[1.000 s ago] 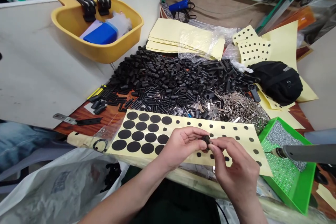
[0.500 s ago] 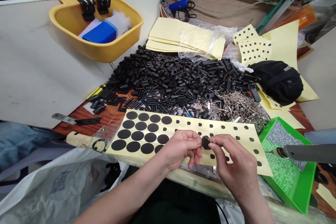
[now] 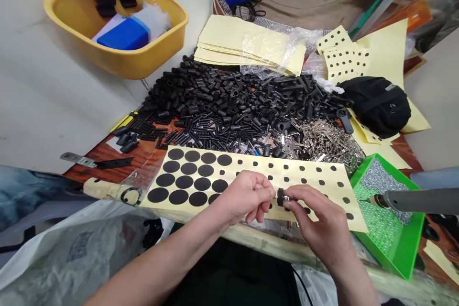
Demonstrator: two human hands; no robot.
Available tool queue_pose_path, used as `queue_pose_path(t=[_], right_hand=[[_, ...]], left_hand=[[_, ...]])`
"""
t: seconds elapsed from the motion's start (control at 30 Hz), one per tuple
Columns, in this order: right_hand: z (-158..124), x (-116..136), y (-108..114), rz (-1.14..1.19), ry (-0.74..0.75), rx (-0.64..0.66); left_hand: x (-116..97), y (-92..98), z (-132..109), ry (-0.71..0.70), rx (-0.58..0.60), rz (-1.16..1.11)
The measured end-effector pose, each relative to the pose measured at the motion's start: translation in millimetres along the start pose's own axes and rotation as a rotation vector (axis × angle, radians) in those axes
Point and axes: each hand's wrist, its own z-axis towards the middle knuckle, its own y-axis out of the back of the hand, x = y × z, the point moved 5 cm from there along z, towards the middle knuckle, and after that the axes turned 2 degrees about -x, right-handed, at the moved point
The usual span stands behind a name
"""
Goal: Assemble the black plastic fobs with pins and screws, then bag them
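Between my hands, above the yellow sheet, is a small round black part (image 3: 280,196) with a bit of shiny metal on its right side. The thumb and forefinger of my right hand (image 3: 319,217) pinch it from the right. My left hand (image 3: 251,197) is closed in a pinch at its left side; what those fingertips hold, if anything, is too small to make out. Beneath lies the yellow sheet (image 3: 251,167), with large black discs (image 3: 189,168) on its left part and rows of small black dots over the rest.
Behind the sheet spreads a heap of black plastic parts (image 3: 215,91), with metal clips (image 3: 326,141) at its right. A green tray (image 3: 401,258) holds small screws, and a powered screwdriver (image 3: 416,199) juts over it. A yellow bin (image 3: 118,64) hangs at left; a black cap (image 3: 376,105) lies right.
The view has shifted slightly, so most things sit a little further left and higher. The black part has turned more edge-on, and metal now shows beside my right fingertips.
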Motion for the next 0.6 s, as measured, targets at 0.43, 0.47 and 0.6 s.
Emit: queue_pose_path(t=[0.43, 0.47, 0.6], right_hand=[[-5, -12, 2, 0.164, -0.18, -0.09], [-3, -12, 3, 0.122, -0.173, -0.083], [3, -6, 5, -0.019, -0.085, -0.071]], left_hand=[[22, -8.7, 10, 0.013, 0.108, -0.189], [18, -6.4, 8, -0.091, 0.049, -0.146], [3, -9.2, -2, -0.368, 0.075, 0.0]])
